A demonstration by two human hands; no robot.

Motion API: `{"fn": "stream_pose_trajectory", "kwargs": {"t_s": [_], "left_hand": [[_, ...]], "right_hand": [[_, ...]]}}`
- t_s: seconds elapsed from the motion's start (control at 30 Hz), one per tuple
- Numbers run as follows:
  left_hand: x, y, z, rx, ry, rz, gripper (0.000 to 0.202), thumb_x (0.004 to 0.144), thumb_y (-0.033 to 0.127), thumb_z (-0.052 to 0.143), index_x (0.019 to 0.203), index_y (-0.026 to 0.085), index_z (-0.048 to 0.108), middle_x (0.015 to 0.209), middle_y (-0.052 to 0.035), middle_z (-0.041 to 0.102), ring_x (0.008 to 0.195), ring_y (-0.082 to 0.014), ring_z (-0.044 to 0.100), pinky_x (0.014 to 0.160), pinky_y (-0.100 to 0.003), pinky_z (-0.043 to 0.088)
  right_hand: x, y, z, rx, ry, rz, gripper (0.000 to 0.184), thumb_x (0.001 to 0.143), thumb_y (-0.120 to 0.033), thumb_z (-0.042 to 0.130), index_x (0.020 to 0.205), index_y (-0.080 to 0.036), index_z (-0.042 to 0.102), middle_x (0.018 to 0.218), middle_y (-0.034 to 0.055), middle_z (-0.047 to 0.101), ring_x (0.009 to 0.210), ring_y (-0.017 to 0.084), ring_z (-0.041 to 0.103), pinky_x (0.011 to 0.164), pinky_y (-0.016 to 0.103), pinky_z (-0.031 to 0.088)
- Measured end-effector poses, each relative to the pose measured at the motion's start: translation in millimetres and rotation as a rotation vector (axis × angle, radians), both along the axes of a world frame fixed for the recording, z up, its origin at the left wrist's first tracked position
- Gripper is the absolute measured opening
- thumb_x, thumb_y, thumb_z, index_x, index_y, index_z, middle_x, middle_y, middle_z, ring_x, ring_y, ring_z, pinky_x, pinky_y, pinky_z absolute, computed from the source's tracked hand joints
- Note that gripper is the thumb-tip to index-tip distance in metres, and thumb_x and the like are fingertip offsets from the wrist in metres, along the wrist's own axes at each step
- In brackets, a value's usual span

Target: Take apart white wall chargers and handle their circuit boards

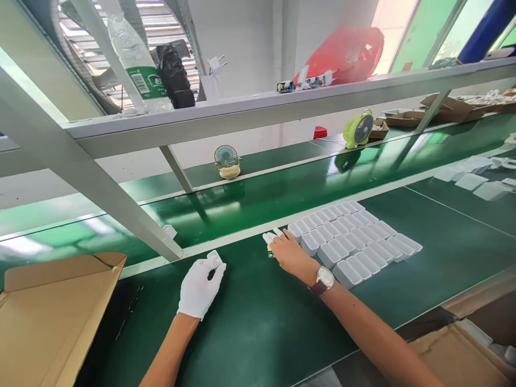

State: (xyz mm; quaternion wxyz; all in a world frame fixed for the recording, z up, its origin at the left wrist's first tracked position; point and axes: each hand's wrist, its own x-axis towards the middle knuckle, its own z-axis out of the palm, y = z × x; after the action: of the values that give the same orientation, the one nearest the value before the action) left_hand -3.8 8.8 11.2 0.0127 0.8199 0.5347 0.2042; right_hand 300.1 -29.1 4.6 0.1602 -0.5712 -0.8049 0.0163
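Observation:
My left hand [200,287], in a white glove, pinches a small white plastic housing [215,257] between thumb and fingers, just above the green work surface. My right hand [291,251] is bare apart from white finger cots and wears a wristwatch. Its fingers close over a small circuit board [271,253] with a yellow part, mostly covered by the fingertips; the thumb is hidden. Right beside that hand, several rows of white plastic housings [355,236] stand packed together on the green surface.
A cardboard box [60,317] sits at the left, another [459,355] at lower right. A slanted metal post [121,204] and shelf [258,110] frame the belt [274,201]. Beyond it stand a small fan [226,159] and a green fan [358,130]. More white parts [475,177] lie right.

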Motion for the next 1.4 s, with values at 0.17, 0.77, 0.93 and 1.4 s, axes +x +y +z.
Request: {"fn": "stream_pose_trajectory", "kwargs": {"t_s": [0.17,0.77,0.93,1.4], "left_hand": [[16,-22,-13.9,0.037,-0.111,-0.284,0.028,0.097,0.037,0.058,0.122,0.025,0.062,0.107,-0.0078,0.071,0.099,-0.0266,0.066,0.084,-0.039,0.052],[27,-47,-8.4,-0.322,-0.229,-0.520,0.028,0.084,0.021,0.072,0.110,0.028,0.067,0.106,-0.0043,0.066,0.105,-0.0249,0.060,0.093,-0.040,0.050],[26,-50,-3.4,-0.300,-0.385,-0.586,0.019,0.094,0.026,0.065,0.112,0.030,0.068,0.109,-0.0045,0.066,0.108,-0.0223,0.061,0.096,-0.037,0.051],[29,-54,-23.2,-0.240,-0.458,-0.441,0.024,0.093,0.025,0.066,0.117,0.029,0.066,0.111,-0.0037,0.066,0.104,-0.0187,0.066,0.094,-0.034,0.056]], "right_hand": [[-9,-14,4.8,-0.132,0.031,0.057,0.029,0.094,-0.017,0.060,0.121,-0.011,0.067,0.108,0.0162,0.069,0.105,0.031,0.065,0.100,0.049,0.049],[-32,-60,0.3,-0.650,0.797,0.005,0.056,0.094,-0.057,0.062,0.140,-0.025,0.058,0.132,0.0103,0.066,0.102,0.024,0.069,0.101,0.047,0.054],[-46,-57,-7.5,-1.018,1.425,0.172,0.054,0.101,-0.058,0.050,0.138,-0.019,0.056,0.121,0.0136,0.070,0.102,0.026,0.073,0.092,0.049,0.058],[-64,-65,-15.4,-0.202,1.017,-0.017,0.057,0.096,-0.033,0.062,0.150,-0.028,0.044,0.138,0.0110,0.058,0.127,0.026,0.057,0.115,0.053,0.044]]}}
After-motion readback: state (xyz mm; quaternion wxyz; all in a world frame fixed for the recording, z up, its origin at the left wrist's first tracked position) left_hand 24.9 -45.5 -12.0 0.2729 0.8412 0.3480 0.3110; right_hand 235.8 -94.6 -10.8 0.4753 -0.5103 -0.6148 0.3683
